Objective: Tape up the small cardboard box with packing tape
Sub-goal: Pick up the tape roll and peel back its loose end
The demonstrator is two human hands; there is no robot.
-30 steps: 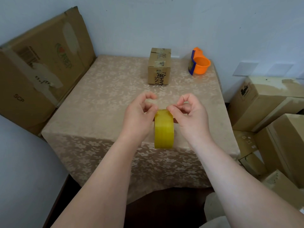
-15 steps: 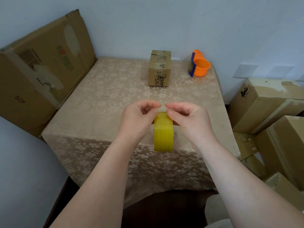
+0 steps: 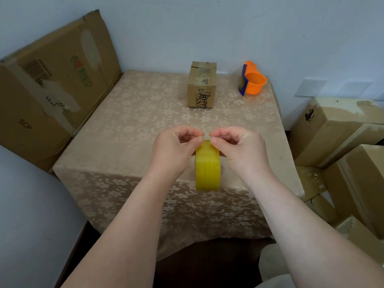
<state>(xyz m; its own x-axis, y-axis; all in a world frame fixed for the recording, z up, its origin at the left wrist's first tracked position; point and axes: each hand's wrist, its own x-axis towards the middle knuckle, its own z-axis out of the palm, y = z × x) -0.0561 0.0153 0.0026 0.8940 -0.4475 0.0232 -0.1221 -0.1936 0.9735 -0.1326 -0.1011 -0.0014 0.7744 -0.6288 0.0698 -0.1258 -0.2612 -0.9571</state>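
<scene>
While both palms face down above the table (image 3: 128, 129), the left hand (image 3: 174, 150) and right hand (image 3: 239, 149) pinch one yellow tape roll (image 3: 207, 171) at its top, one small box (image 3: 202, 85) well beyond.

yellow tape roll (image 3: 207, 171), beige floral tablecloth (image 3: 135, 125), orange cup (image 3: 254, 83)

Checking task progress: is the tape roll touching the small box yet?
No, the tape roll is in both hands near the table edge, the small box far back.

Storage room: stacked cardboard boxes (image 3: 340, 129) beside cloth-covered table (image 3: 128, 129), bare walls.
</scene>
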